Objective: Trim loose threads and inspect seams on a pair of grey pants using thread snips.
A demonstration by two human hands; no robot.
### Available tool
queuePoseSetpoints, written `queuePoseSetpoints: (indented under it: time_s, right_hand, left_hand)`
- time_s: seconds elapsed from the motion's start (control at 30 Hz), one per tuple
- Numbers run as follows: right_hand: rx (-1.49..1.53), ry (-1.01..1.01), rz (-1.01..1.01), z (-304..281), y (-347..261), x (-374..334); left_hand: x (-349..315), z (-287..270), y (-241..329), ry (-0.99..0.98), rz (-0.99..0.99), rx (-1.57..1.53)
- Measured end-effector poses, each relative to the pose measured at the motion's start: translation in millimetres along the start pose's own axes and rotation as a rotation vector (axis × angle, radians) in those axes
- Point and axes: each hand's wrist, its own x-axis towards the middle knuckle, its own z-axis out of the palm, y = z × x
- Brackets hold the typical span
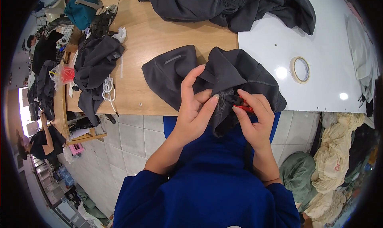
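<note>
A dark grey garment [259, 74] lies bunched on the table's front edge, and part of it hangs over my lap. My left hand [193, 108] pinches its gathered, stitched band between thumb and fingers, with the index finger raised. Close beside it, my right hand [257, 116] is closed round a small red-handled tool [246, 107] that looks like thread snips. A black end at the tool reaches toward the gathered band. My fingers hide most of the tool, and whether it touches the fabric I cannot tell.
More dark grey garments [191, 4] are piled at the table's far side, others [95, 64] at the left beside white cord [108, 90]. A tape roll [300, 69] lies on the white board at right. Cream cloth bundles [333, 156] stand at lower right. Another person [44, 142] works far left.
</note>
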Motion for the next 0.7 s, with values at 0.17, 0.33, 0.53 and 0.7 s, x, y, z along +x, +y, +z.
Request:
queuePoseSetpoints:
  time_s: [0.17, 0.33, 0.53, 0.7]
  right_hand:
    - [0.290, 0.018, 0.293, -1, -17, -4]
    - [0.389, 0.013, 0.406, 14, -10, -4]
    - [0.604, -0.037, 0.467, 5, -3, -5]
    - [0.723, -0.064, 0.491, 2, -1, -6]
  left_hand:
    - [1, 6, -9, 0.036, 0.034, 0.049]
    - [-1, 5, -20, -0.036, 0.200, 0.336]
    - [-2, 2, -15, -0.029, 0.079, 0.276]
    - [0, 7, -11, -0.020, -0.079, 0.014]
